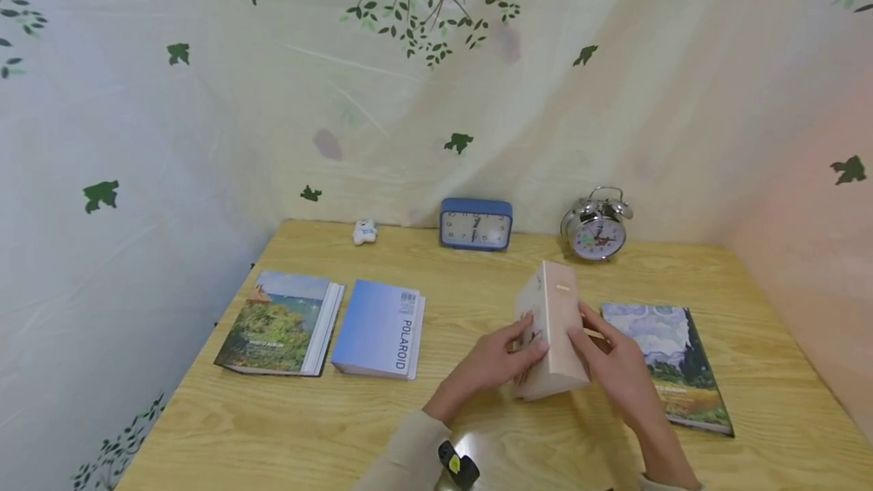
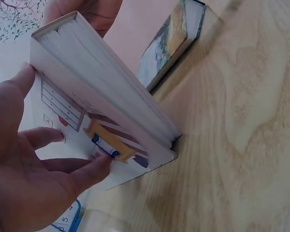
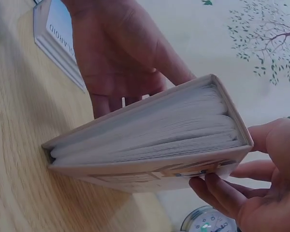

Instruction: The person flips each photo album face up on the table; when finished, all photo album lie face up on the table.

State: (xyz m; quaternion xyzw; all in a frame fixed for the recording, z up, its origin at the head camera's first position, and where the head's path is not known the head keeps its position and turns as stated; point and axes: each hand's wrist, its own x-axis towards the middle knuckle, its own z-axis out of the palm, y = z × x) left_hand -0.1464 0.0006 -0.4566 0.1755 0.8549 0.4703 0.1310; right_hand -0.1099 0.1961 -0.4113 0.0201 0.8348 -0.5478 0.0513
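Note:
A thick pale-pink photo album (image 1: 562, 324) is tilted up over the wooden table, its spine toward me. My left hand (image 1: 494, 358) grips its left side, thumb near the spine and fingers spread on the printed cover. On the other side, my right hand (image 1: 617, 366) holds the opposite cover with thumb and fingers. White page edges of the album (image 2: 106, 72) show in the left wrist view, beside a drawing of a drawer chest and a wrapped snack. The right wrist view shows the album's pages (image 3: 150, 137) pressed between both covers, its lower end close over the table.
A landscape-covered album (image 1: 276, 328) and a blue POLAROID album (image 1: 371, 332) lie on the left. Another landscape album (image 1: 682, 370) lies right, partly behind my right hand. Along the back stand a small white figurine (image 1: 364, 232), a blue clock (image 1: 475, 226) and a twin-bell alarm clock (image 1: 596, 237).

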